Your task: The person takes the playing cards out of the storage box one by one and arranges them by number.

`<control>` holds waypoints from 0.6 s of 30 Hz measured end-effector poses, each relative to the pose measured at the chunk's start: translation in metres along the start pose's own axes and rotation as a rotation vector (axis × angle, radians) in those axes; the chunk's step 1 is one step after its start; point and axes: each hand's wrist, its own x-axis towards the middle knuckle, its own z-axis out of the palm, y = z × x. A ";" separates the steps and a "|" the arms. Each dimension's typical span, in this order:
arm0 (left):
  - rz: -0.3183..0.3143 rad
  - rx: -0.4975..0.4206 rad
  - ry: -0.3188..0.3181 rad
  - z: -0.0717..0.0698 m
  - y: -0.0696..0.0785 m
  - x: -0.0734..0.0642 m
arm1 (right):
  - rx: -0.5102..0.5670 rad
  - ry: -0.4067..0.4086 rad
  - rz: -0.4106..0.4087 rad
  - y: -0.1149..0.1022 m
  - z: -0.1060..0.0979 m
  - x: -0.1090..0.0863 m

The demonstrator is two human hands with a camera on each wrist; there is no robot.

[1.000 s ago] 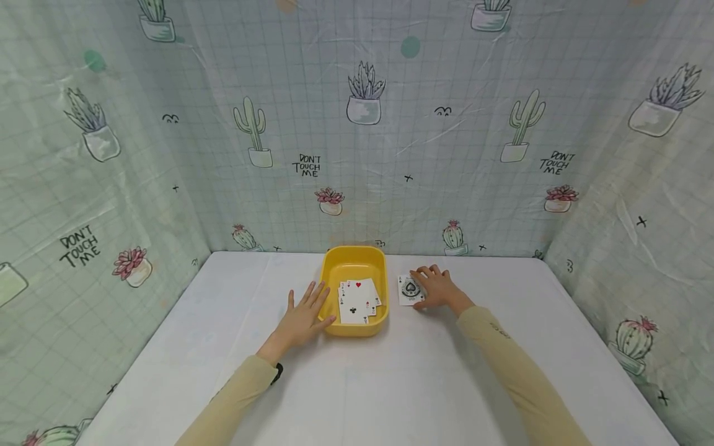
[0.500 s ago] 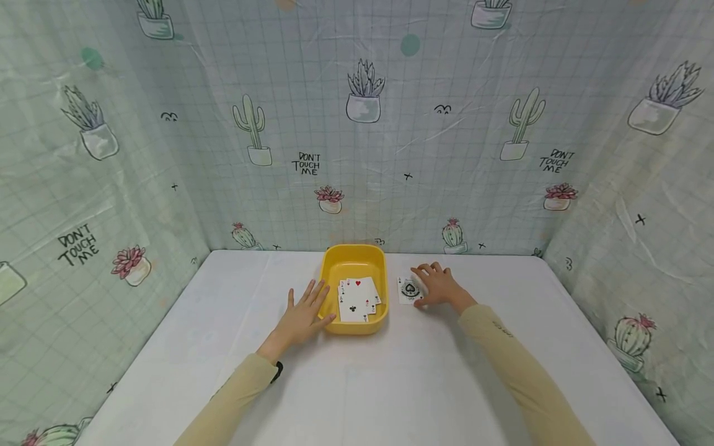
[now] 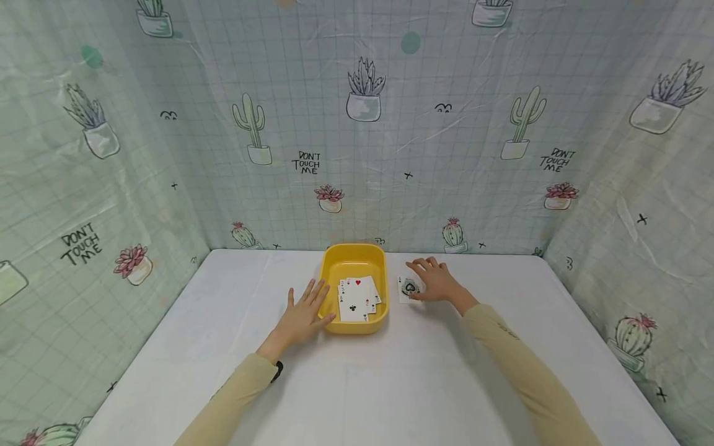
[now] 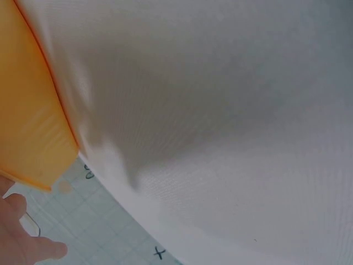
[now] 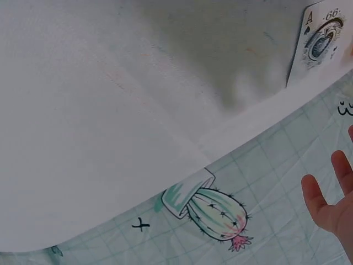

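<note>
My left hand (image 3: 301, 319) lies with spread, straight fingers against the left side of a yellow plastic tub (image 3: 354, 329). Inside the tub several overlapping playing cards (image 3: 354, 298) lie face up, a heart and a club showing. To the right of the tub, an ace of spades (image 3: 408, 287) rests face up on the table; whether other cards lie beneath it I cannot tell. My right hand (image 3: 437, 282) hovers over its right part, fingers bent and apart, holding nothing. The right wrist view shows the ace (image 5: 320, 44) flat on the table, with fingers (image 5: 314, 196) apart from it.
A white table (image 3: 357, 390) runs back to a sheet (image 3: 446, 155) printed with cacti, which hangs behind and on both sides. The tub stands near the table's back edge. Loose beige sleeves (image 3: 504, 359) cover both forearms.
My right hand has lifted slightly off the ace of spades and shifted a little towards the back, uncovering the ace's lower right part. The left hand and the tub stay put.
</note>
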 end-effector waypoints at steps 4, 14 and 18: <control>0.004 0.002 0.015 0.000 0.000 0.000 | 0.027 0.018 -0.023 -0.006 -0.007 0.001; 0.008 0.009 0.013 -0.002 0.001 -0.002 | 0.070 0.042 -0.068 -0.026 -0.020 0.005; 0.018 -0.002 0.029 -0.001 0.001 -0.002 | 0.061 0.051 -0.094 -0.034 -0.021 0.008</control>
